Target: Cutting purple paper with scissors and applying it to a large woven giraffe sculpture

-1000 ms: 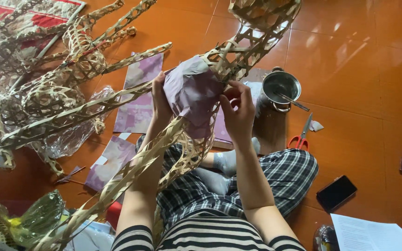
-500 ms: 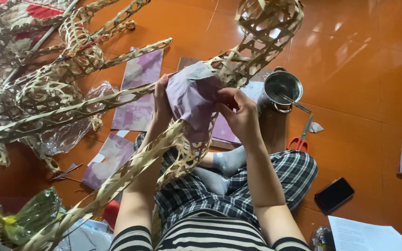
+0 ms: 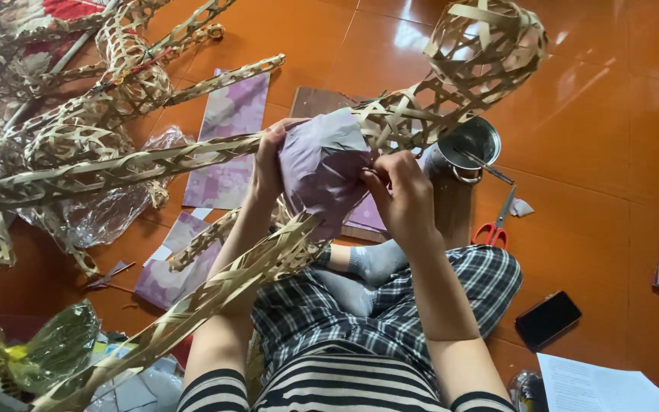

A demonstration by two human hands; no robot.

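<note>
A woven bamboo-strip frame (image 3: 421, 107) with long lattice arms and a round openwork ball at its top right is held over my lap. Pale purple paper (image 3: 322, 164) is wrapped around its middle. My left hand (image 3: 268, 156) grips the left side of the papered part. The fingers of my right hand (image 3: 398, 191) press the paper's right edge against the weave. One lattice arm (image 3: 215, 294) runs down to the lower left across my left forearm.
More woven frames (image 3: 78, 99) lie at the upper left on the orange tiled floor. Purple paper sheets (image 3: 230, 130), a metal pot (image 3: 470, 145), red-handled scissors (image 3: 493, 225), a black phone (image 3: 547, 319), white paper (image 3: 612, 385) and clear plastic (image 3: 108, 210) lie around my crossed legs.
The frame has tilted, bringing the woven ball lower and into full view. My right hand has slid down along the paper's right edge, while my left hand keeps its grip.
</note>
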